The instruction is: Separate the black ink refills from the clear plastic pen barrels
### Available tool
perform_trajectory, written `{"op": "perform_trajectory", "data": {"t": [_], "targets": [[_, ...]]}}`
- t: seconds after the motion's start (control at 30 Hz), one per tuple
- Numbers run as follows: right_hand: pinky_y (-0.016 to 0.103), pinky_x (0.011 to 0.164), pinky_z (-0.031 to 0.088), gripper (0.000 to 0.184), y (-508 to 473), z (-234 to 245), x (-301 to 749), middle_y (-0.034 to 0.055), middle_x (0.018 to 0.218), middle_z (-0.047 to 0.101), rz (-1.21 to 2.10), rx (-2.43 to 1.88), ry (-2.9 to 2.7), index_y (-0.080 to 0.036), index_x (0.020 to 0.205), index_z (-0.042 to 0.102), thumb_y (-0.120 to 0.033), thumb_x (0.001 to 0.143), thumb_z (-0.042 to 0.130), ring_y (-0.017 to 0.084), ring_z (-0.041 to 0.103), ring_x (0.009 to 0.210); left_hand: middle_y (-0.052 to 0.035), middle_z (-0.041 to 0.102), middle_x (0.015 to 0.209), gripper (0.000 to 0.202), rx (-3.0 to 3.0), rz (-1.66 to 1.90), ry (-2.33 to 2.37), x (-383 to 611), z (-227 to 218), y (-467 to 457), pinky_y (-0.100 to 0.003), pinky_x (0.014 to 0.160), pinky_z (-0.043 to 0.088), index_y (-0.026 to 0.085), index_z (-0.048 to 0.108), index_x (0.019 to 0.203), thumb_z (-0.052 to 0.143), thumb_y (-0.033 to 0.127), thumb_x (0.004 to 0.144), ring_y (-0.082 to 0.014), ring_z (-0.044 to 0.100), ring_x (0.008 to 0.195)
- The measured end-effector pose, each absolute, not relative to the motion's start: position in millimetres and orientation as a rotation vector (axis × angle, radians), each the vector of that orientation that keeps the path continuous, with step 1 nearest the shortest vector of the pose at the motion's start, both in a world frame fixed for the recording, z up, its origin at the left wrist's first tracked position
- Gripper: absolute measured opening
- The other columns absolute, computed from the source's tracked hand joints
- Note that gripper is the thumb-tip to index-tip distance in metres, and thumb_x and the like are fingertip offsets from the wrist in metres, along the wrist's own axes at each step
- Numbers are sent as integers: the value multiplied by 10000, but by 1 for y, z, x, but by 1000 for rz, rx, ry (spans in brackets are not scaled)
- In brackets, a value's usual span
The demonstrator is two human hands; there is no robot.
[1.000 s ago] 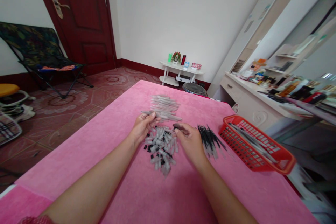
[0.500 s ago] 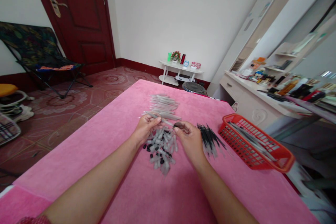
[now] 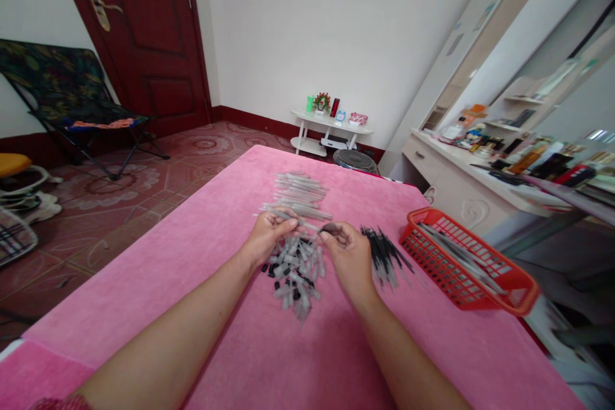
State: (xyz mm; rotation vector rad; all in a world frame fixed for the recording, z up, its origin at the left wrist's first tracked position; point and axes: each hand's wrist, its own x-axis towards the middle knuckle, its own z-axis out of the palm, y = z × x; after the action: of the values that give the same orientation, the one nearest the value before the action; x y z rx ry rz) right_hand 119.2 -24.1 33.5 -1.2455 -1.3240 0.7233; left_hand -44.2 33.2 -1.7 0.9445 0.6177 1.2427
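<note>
My left hand (image 3: 269,230) is closed around a clear, greyish pen barrel (image 3: 308,225), which slants across toward the right. At that barrel's right end, my right hand (image 3: 350,245) pinches with thumb and fingers, where a small dark piece shows; its exact shape is hidden. Below both hands lies a heap of clear pen caps and small black plugs (image 3: 298,269). More clear pen barrels (image 3: 300,191) are laid in a row just beyond the hands. To the right of my right hand is a bunch of dark pen refills (image 3: 384,253).
A red plastic basket (image 3: 480,302) with long thin pieces stands at the table's right edge. Pink cloth (image 3: 192,269) covers the table. A dressing table (image 3: 461,173) with bottles is at the right, a folding chair (image 3: 91,109) at the left, and a small white stand (image 3: 331,120) behind.
Both hands stay in almost the same place with the pen between them. The barrel lies a little flatter than before, and the fingers have shifted slightly.
</note>
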Motion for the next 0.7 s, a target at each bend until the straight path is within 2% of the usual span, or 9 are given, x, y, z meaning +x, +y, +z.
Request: {"op": "perform_trajectory", "data": {"t": [0.13,0.27,0.33,0.5,0.57,0.63,0.7], "targets": [[257,550,481,107,-24,28,121,17,666,622,792,-1282,-1301,-166,748,589,-271,742,569,154,588,587,-49,717,768,299,1006,1251,614,-43,-2,31,-216,596,533,127,621,787,805,266,595,-156,680,642],[232,436,377,348,-23,23,126,-9,514,537,743,-1378,-1428,-174,624,529,-409,862,433,120,491,434,-46,721,777,280,1031,1255,590,-40,-2,29,-214,583,527,132,618,773,803,247,597,-154,677,625],[228,433,357,398,-23,22,128,-13,505,520,704,-1402,-1476,-177,613,511,-444,882,391,113,471,428,-48,721,774,278,1032,1258,586,-40,-3,29,-221,587,531,135,614,786,796,246,608,-160,679,631],[221,498,411,178,-22,26,127,-16,677,592,761,-1307,-1492,-190,850,531,-366,824,513,130,551,560,-60,720,770,286,1033,1270,619,-43,-3,31,-232,605,539,131,621,803,792,264,616,-171,684,648],[222,492,393,199,-23,26,128,-22,614,562,739,-1320,-1536,-190,756,527,-364,841,482,129,536,530,-59,720,775,276,1040,1264,609,-43,-3,31,-224,598,535,129,628,792,793,262,615,-166,682,643],[225,484,370,326,-23,26,129,-23,545,525,704,-1362,-1586,-188,648,507,-393,880,407,124,504,491,-56,719,765,268,1038,1254,603,-43,-2,30,-217,590,531,130,636,782,795,263,612,-162,680,632],[223,494,367,334,-23,26,130,-16,573,552,677,-1377,-1605,-185,662,528,-408,881,410,125,506,511,-57,718,746,275,1025,1253,605,-43,-1,30,-217,587,530,130,642,777,800,272,603,-162,678,621]]}}
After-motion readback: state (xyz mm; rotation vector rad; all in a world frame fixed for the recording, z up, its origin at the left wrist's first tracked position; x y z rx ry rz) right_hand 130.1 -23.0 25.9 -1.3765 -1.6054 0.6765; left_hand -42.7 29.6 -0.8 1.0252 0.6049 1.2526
